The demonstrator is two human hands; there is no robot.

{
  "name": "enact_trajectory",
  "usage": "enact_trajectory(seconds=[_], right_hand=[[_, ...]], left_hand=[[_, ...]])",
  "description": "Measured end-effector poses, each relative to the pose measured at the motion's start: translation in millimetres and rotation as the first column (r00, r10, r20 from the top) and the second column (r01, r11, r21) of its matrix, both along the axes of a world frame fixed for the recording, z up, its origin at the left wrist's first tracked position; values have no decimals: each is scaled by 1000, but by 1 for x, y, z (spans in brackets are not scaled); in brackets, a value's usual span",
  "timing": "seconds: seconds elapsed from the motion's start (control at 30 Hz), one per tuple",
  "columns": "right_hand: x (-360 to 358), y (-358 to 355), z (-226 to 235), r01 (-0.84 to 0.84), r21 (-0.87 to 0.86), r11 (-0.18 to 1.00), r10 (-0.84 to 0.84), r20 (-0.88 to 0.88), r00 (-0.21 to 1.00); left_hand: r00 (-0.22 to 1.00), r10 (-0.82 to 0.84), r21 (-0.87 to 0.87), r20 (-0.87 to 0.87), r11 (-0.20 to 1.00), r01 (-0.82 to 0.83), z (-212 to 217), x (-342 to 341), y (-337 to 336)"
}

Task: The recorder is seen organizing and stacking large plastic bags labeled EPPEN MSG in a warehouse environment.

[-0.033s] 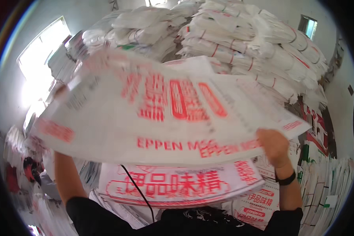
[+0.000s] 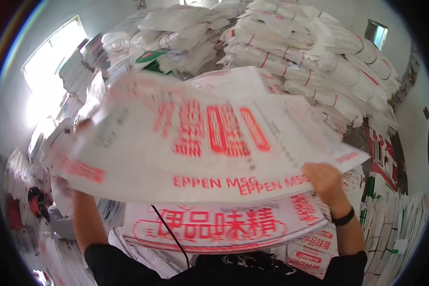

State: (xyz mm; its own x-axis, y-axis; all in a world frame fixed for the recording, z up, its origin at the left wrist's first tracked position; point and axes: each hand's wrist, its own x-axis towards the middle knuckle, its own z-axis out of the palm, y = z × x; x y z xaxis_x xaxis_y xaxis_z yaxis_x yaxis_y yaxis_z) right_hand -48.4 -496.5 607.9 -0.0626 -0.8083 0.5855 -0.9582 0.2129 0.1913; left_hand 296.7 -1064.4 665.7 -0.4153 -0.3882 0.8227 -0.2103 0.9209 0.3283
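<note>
A large white woven sack (image 2: 143,157) with red print is spread out in front of me, slightly blurred and raised above the pile. My right hand (image 2: 325,185) is closed on its near right edge. At the far left, part of my left hand (image 2: 83,125) shows past the sack's edge and appears to grip it; the sack covers the rest of that hand and wrist. Below, close to my body, lies a stack of similar printed sacks (image 2: 214,224). A thin black cord (image 2: 169,233) hangs across the stack.
Tied bundles of white sacks (image 2: 271,52) are heaped high at the back. More bundles (image 2: 391,229) stand on the right, and others (image 2: 64,252) on the left. A green-printed sack (image 2: 152,59) lies among the back piles. A bright window (image 2: 52,47) is at the upper left.
The held sack has dropped slightly, its left part also shifting right, so more of the green-printed sack behind shows. My right hand has moved slightly down and left.
</note>
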Motion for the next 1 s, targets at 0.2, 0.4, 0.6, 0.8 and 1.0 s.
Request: enact_trajectory(seconds=[0.2, 0.4, 0.6, 0.8, 1.0], right_hand=[[12, -41, -28, -43, 223, 974, -14, 249, 968], [7, -40, -35, 78, 161, 984, -108, 188, 976], [27, -5, -46, 202, 130, 971, -230, 260, 938], [41, -5, -64, 289, 84, 954, -301, 293, 907], [48, 10, -74, 366, 34, 930, -364, 235, 901]], left_hand=[[946, -121, 786, -302, 530, 319, -222, 56, -14], [880, -237, 910, -412, -154, 384, -203, 57, -69], [961, -276, 494, -3, 835, 241, -169, 32, 3], [960, -249, 655, -130, 706, 271, -189, 27, 22], [913, -267, 637, -308, 655, 406, -208, 37, 5]])
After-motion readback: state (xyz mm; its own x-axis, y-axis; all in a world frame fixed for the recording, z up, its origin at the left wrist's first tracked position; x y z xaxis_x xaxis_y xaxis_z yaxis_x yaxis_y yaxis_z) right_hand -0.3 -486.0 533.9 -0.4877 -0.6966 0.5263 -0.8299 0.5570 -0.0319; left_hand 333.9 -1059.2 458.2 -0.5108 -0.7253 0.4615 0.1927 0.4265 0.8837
